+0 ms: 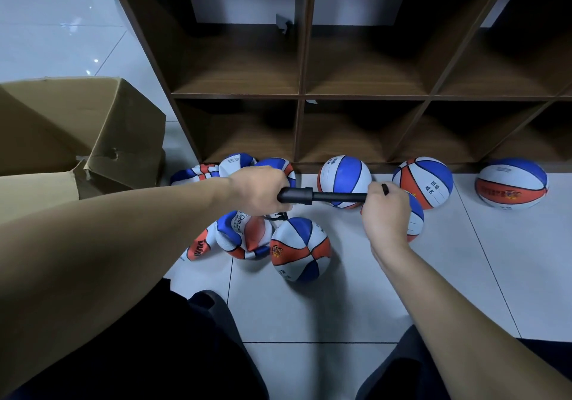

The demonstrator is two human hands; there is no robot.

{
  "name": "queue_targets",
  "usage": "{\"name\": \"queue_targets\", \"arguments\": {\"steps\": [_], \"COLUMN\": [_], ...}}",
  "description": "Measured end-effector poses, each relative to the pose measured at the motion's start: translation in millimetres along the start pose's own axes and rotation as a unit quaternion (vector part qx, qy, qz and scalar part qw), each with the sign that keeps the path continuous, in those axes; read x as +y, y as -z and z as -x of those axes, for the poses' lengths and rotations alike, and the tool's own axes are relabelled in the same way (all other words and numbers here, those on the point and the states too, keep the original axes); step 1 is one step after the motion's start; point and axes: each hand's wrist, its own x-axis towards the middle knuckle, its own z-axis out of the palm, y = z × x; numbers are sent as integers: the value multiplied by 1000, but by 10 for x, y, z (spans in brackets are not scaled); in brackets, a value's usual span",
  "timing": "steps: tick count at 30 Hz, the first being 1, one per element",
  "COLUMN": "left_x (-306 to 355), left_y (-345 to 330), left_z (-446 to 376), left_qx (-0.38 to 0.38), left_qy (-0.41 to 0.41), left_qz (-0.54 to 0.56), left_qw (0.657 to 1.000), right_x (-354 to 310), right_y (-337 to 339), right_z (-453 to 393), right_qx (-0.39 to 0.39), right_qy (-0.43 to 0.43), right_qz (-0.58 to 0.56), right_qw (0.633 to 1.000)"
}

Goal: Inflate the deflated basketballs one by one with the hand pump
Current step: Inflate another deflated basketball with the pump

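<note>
Left hand (260, 189) wraps the black plastic hand pump (322, 196) barrel, steadying it; right hand (385, 210) closes around its handle, the rod drawn out. The hose drops to a crumpled, partly inflated blue-white-orange basketball (298, 249) on the tiled floor (356, 306).

Head camera, facing forward and down.
It looks from above and close at the floor (356, 306) before the brown shelf (301, 96).

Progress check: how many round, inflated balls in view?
4: three along the shelf base, one behind the right hand. The ball on the hose looks part-filled.
</note>
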Motion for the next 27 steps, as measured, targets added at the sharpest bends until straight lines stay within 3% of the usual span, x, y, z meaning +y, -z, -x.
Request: {"name": "queue_targets", "arguments": {"steps": [5, 12, 27], "left_x": [164, 308, 265], "left_y": [-23, -35, 19], "left_z": [-13, -28, -19], "left_qx": [24, 16, 14], "left_qy": [-20, -32, -52], "left_qz": [-7, 7, 3], "left_qw": [999, 999, 999], "right_x": [-31, -73, -78], "right_y": [-124, -239, -230], "right_z": [196, 364, 285], "right_qx": [6, -43, -97], "right_qy": [16, 42, 4], "right_qz": [-19, 0, -6], "right_qw": [1000, 998, 995]}}
